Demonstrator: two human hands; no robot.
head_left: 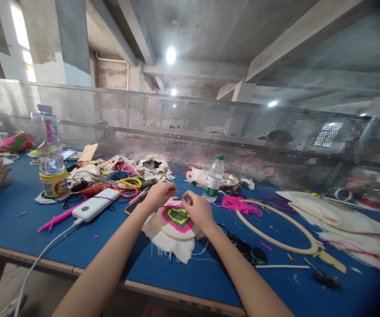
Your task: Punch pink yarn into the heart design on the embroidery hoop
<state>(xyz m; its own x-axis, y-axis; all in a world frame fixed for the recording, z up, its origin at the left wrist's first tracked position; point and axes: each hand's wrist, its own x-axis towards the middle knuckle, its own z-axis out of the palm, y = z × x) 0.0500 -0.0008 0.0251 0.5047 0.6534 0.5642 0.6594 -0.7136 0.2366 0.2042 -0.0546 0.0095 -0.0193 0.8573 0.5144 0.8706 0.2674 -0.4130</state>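
Centrally, two hands [199, 212], one embroidery [176, 218]

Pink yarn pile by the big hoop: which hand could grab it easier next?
The right hand, I think. It is nearer the pink yarn, which lies on that side. The left hand is farther off and would probably have to reach past the right one.

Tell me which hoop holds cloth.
The smaller hoop, framing the pink and green design; the larger hoop, pink yarn across its rim, has none.
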